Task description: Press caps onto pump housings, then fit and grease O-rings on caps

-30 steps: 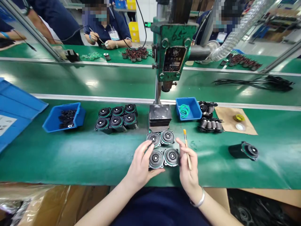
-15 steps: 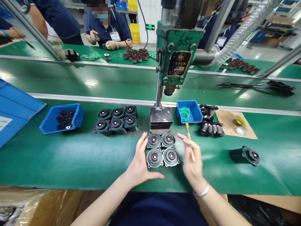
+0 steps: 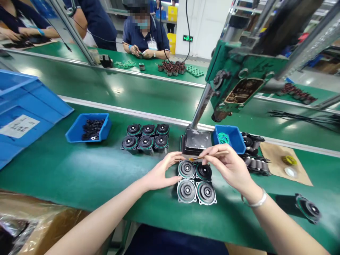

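In the head view my left hand (image 3: pixel 160 173) curves around the back left black round housing (image 3: pixel 186 169) of a close group of several. Its thumb touches the near left edge and its fingertips lie along the far edge. My right hand (image 3: pixel 231 169) pinches a thin brush (image 3: pixel 217 154) with a wooden handle. The orange brush tip (image 3: pixel 191 159) is at the far rim of that same housing; whether it touches cannot be made out. Green rings show on some of the housings. My right fingers partly overlap the back right housing (image 3: pixel 204 172).
A press (image 3: pixel 244 79) rises behind, above its metal block (image 3: pixel 198 140). Blue bins hold green rings (image 3: pixel 223 138) and small black parts (image 3: pixel 92 129). More housings (image 3: pixel 146 142) stand left; one housing (image 3: pixel 308 209) lies right. Brown paper (image 3: pixel 276 152) carries a yellow roll (image 3: pixel 289 160). A co-worker (image 3: pixel 146 39) sits opposite.
My right hand has brought the brush, upright before, across to the back left housing and tilted it nearly level. My left hand has closed in on that housing. The camera view has shifted and tilted.
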`<state>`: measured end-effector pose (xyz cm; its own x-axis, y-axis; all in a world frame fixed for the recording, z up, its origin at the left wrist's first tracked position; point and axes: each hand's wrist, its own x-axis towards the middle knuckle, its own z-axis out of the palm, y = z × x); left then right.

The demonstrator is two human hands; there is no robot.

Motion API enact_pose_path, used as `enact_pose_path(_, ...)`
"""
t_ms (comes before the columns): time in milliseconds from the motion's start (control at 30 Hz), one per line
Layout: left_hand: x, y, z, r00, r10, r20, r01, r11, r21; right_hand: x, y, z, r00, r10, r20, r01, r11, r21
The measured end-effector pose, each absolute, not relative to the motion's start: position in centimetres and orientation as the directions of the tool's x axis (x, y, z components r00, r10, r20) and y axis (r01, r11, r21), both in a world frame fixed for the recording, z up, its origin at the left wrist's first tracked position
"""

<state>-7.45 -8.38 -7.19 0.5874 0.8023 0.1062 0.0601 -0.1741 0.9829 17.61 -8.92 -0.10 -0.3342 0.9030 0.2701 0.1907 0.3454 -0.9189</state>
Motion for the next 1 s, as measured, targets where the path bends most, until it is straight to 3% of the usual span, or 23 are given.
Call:
enact_pose_path(200, -7.3, -7.5, -7.6, 0.611, 0.791, 0.007, -0.053, 0.033, 0.998, 16.0, -6.3, 0.4, -0.521, 0.849, 0.084, 0.311, 0.281, -0.908)
enact_pose_path(367, -7.4, -7.3, -8.3, 0.616, 0.787, -0.034, -0.105, 0.125, 0.987, 15.3, -5.4, 1.0, -0.601, 0.799, 0.021, 0.361, 0.295, -0.885)
enact_pose_path(700, -7.9, -7.3, -8.5, 0.656, 0.754, 0.016, -0.079, 0.049, 0.996, 15.1, -4.6, 2.5, -0.702, 0.712, -0.028, 0.527, 0.493, -0.692)
enact_pose_path(833, -7.9, -7.3, -8.6, 0.665, 0.745, 0.039, -0.119, 0.054, 0.991, 15.4, -5.2, 2.8, -0.656, 0.754, -0.030, 0.612, 0.508, -0.606)
enact_pose_path(1000, -8.0, -7.2, -8.8, 0.680, 0.729, 0.084, -0.116, -0.006, 0.993, 16.2, -7.4, 2.4, -0.569, 0.822, 0.021, 0.652, 0.467, -0.597)
